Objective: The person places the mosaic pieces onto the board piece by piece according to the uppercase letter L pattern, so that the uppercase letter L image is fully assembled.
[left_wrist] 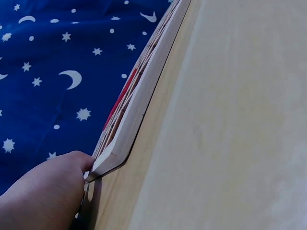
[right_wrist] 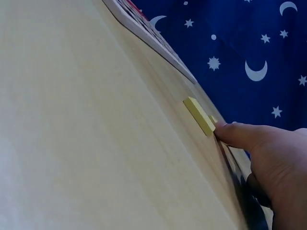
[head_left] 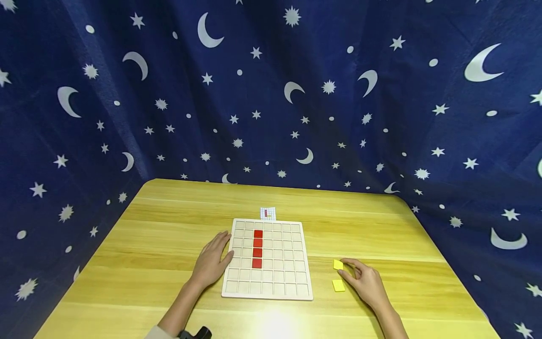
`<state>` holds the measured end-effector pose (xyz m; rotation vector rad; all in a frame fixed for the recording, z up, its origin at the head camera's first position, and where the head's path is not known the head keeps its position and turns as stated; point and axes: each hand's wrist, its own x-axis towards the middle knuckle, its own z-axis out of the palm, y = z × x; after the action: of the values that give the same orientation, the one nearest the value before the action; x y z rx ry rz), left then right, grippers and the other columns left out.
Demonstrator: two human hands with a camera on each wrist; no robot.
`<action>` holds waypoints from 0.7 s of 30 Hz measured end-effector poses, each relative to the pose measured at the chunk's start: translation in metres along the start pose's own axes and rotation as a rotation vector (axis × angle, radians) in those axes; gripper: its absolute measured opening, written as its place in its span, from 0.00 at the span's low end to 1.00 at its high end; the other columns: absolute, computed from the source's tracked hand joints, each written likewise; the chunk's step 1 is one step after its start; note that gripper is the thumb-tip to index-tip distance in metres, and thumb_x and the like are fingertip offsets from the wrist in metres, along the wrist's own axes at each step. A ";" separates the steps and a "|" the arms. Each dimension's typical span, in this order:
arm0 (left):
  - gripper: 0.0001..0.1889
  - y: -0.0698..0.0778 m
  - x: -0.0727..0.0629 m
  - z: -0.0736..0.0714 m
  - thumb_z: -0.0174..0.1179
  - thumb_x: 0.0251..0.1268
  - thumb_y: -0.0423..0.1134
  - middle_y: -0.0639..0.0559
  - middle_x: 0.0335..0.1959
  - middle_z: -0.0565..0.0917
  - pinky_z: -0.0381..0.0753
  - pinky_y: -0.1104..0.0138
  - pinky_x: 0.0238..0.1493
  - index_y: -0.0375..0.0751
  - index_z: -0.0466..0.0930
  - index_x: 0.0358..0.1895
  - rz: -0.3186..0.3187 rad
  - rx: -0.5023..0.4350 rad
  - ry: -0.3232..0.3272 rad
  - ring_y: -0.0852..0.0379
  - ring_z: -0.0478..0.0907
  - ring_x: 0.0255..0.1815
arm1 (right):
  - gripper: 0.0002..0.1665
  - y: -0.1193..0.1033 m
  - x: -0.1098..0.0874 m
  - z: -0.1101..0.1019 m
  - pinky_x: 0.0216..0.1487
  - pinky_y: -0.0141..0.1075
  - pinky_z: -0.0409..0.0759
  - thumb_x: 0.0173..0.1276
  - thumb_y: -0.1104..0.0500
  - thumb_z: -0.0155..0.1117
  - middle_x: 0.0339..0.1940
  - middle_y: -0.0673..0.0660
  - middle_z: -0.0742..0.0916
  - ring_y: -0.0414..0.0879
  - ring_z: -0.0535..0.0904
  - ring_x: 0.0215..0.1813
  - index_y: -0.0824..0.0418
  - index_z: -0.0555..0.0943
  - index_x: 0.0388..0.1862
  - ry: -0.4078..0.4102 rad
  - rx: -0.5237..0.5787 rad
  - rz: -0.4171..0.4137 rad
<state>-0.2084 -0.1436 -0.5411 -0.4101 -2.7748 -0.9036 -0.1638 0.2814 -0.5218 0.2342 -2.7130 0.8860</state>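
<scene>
A white gridded board (head_left: 267,297) lies on the table, with red square tiles (head_left: 257,252) lined up in one of its columns. Along the board's left edge rests my left hand (head_left: 211,263), its thumb (left_wrist: 79,160) touching the rim and its fingers extended by the upper left side. To the right of the board, my right hand (head_left: 365,283) pinches a yellow square tile (head_left: 337,264) between thumb and index finger at its right side. A second yellow tile (head_left: 338,286) lies just nearer on the table, below the thumb in the head view.
A small card with a printed grid and coloured marks (head_left: 267,213) lies at the board's far edge. The wooden table (head_left: 169,212) is bordered at the back and sides by a blue curtain (head_left: 262,94) with moons and stars.
</scene>
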 end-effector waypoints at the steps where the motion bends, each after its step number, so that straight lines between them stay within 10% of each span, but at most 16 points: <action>1: 0.27 0.000 0.000 0.000 0.51 0.68 0.47 0.44 0.68 0.62 0.54 0.50 0.66 0.37 0.64 0.66 0.001 0.000 0.001 0.46 0.53 0.70 | 0.19 0.001 0.001 0.001 0.13 0.27 0.58 0.55 0.55 0.70 0.09 0.43 0.63 0.31 0.51 0.11 0.60 0.82 0.45 0.005 -0.011 -0.005; 12: 0.27 -0.003 0.000 -0.003 0.51 0.68 0.47 0.44 0.68 0.62 0.55 0.50 0.66 0.38 0.64 0.66 0.007 0.007 0.010 0.46 0.54 0.70 | 0.20 -0.022 0.013 0.024 0.11 0.21 0.50 0.43 0.61 0.77 0.10 0.37 0.59 0.25 0.46 0.15 0.59 0.83 0.38 0.243 -0.032 -0.324; 21: 0.27 -0.002 -0.001 0.001 0.51 0.68 0.47 0.44 0.68 0.62 0.54 0.50 0.66 0.38 0.64 0.66 0.007 0.000 0.009 0.47 0.53 0.70 | 0.19 -0.076 0.018 0.065 0.17 0.22 0.57 0.46 0.57 0.76 0.12 0.36 0.60 0.25 0.49 0.17 0.55 0.82 0.39 0.084 0.094 -0.481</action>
<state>-0.2085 -0.1448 -0.5430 -0.4141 -2.7633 -0.9016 -0.1764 0.1804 -0.5247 0.8083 -2.3785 0.8499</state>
